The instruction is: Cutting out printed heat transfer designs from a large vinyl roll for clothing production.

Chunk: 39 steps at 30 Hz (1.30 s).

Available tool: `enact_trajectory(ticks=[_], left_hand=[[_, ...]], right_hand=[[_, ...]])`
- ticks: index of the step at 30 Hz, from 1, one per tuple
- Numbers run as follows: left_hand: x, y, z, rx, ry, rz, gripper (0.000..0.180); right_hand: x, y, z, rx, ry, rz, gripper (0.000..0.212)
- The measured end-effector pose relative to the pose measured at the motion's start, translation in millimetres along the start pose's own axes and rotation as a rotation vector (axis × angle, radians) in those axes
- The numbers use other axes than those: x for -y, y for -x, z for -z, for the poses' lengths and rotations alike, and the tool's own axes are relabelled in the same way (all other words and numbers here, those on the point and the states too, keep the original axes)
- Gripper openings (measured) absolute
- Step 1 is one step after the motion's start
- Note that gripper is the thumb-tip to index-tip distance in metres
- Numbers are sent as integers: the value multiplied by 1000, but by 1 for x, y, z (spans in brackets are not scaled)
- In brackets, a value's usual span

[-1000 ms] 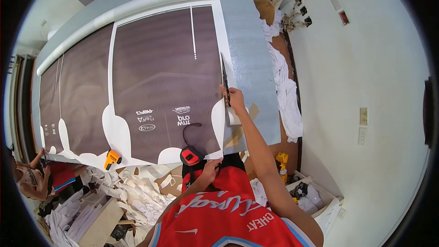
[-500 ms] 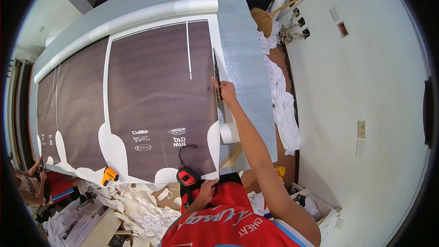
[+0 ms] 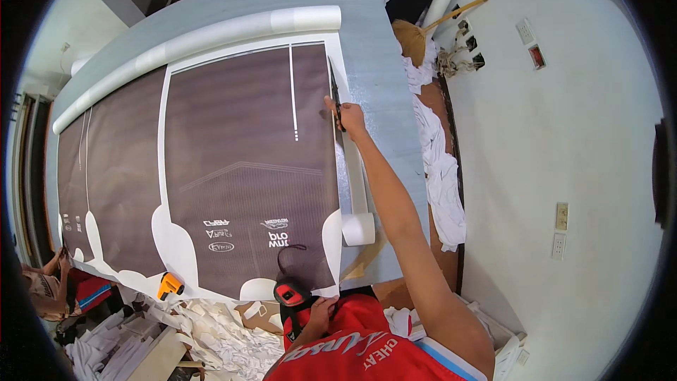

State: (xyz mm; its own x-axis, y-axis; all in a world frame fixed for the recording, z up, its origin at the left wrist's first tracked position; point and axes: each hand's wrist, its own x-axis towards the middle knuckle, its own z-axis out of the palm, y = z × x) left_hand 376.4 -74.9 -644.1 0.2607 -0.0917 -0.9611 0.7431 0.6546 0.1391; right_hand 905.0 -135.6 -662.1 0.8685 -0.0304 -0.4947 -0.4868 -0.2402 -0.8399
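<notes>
A large dark printed sheet with white borders lies across the table, its far part wound into a long white roll. My right hand grips black scissors, blades pointing away along the sheet's right margin. Beside that hand, a severed white strip hangs loose and curls near the table's front. My left hand is low at the front edge, fingers closed on the sheet's near right corner. Next to it, a red and black tape measure with a cord loop rests on the sheet's edge.
The blue-grey table extends past the sheet on the right. A yellow tape measure sits at the front edge. Paper scraps cover the floor in front. Another person stands at far left. A broom leans near the right wall.
My right hand and the scissors have advanced away from me along the margin, lengthening the cut. My left hand stays at the near corner. The view has tilted slightly.
</notes>
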Motion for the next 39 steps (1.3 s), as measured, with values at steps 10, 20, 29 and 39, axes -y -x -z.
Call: enact_trajectory(ticks=[10, 20, 29, 39], left_hand=[[16, -4, -3, -36, 172, -6, 10], [34, -13, -3, 25, 142, -153, 18], [38, 1, -40, -224, 497, -365, 34], [53, -15, -66, -285, 574, -484, 22]], right_hand=[[30, -67, -11, 43, -32, 52, 52], [22, -82, 10, 212, -55, 67, 52], [-47, 164, 137, 865, 341, 61, 51], [-109, 283, 209, 1536, 846, -183, 30]])
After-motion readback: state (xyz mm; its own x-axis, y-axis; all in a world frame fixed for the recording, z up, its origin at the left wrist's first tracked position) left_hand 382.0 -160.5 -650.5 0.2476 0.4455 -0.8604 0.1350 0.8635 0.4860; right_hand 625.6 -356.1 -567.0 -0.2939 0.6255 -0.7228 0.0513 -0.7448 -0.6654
